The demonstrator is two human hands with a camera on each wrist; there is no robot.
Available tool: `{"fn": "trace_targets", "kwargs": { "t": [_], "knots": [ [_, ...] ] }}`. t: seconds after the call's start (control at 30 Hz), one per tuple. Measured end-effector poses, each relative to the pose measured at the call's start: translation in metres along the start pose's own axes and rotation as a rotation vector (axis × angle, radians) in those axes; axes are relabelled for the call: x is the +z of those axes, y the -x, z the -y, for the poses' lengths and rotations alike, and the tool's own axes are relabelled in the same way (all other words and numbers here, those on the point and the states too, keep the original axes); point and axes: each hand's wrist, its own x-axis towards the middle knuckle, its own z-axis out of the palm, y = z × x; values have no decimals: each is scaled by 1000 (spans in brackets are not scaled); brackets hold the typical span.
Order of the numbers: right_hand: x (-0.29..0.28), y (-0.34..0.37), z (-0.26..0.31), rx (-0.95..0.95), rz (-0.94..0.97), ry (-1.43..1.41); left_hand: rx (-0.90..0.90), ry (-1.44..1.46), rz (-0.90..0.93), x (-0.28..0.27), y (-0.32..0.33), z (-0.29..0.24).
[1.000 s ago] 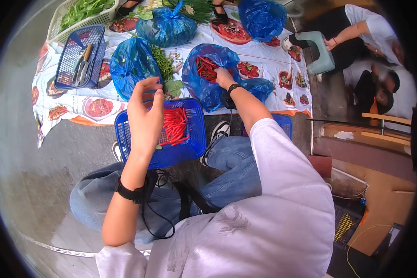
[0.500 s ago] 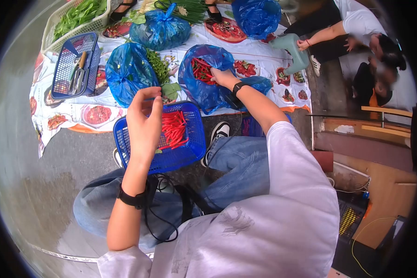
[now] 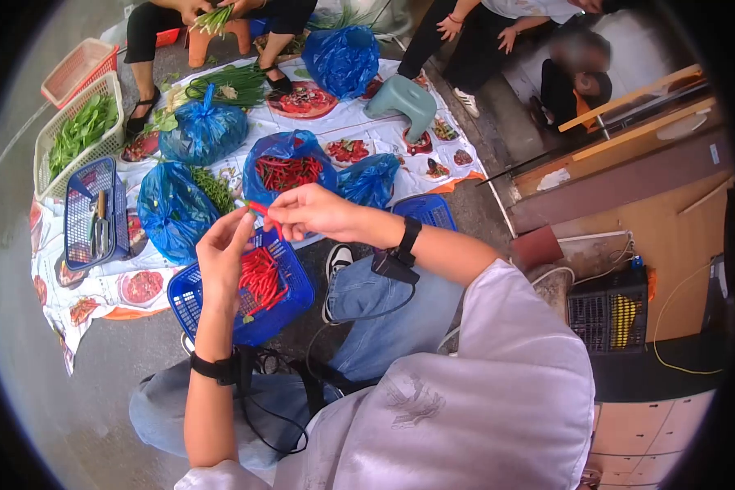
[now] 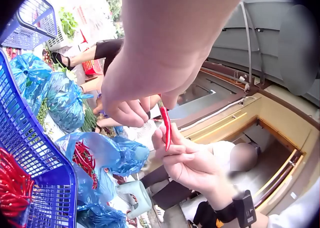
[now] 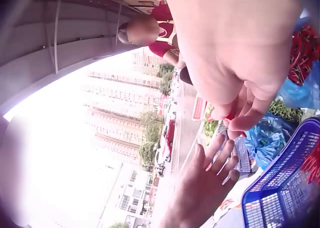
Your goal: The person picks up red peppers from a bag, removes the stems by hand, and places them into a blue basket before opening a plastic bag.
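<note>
In the head view my right hand [image 3: 312,211] pinches a slim red chili pepper [image 3: 263,212]. The pepper's green stem end points at my left hand [image 3: 220,255], whose thumb and fingertips are right beside it. Seen from the right wrist, the left fingers are relaxed, with a gap between thumb and forefinger. The left wrist view shows the pepper's lower part against the right hand's fingertips [image 4: 169,149]. Below both hands a blue plastic basket [image 3: 296,304] holds red peppers [image 3: 259,282]. Further out, an open blue bag [image 3: 259,153] holds more red peppers [image 3: 290,173].
Tied blue bags [image 3: 171,211] lie on a patterned white sheet [image 3: 82,286]. A basket with tools [image 3: 98,224] and a crate of greens [image 3: 80,139] stand left. A green stool [image 3: 408,102] stands at the right, with other people around the sheet.
My right hand has come out of the open bag with a red pepper and moved back beside the left hand. The head view has shifted, and the green stool now stands on the sheet.
</note>
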Motion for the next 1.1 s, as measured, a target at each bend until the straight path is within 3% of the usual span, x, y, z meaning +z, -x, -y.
{"fn": "trace_targets", "kwargs": {
  "t": [0.13,0.2,0.27,0.33,0.37,0.4,0.47,0.53,0.6,0.7,0.87,1.1],
  "knots": [
    [29,0,-24,-84,31,-80,171,-33,-24,-5,2,7],
    [32,-2,-26,-48,23,15,172,-60,1,-6,7,3],
    [32,-1,-24,-159,-13,75,323,-543,-61,-10,10,0],
    [31,-1,-15,-366,-120,152,740,-860,-49,-9,13,-3],
    [27,-3,-13,-413,-118,374,791,-898,-39,-5,16,-4],
    [28,0,-10,-390,-91,521,788,-986,-23,-2,19,-3],
    [26,-5,-21,-385,-161,514,779,-1002,8,4,21,-1],
    [23,-4,-21,-262,-162,442,796,-951,6,2,17,8],
    [26,-2,-17,-294,-237,472,780,-891,8,0,16,8],
    [21,0,-14,-255,-185,481,742,-896,20,-5,13,13],
    [18,6,-2,-187,-174,606,877,-903,21,-2,14,10],
    [18,10,2,-199,-101,360,833,-762,65,-2,19,5]
  ]
}}
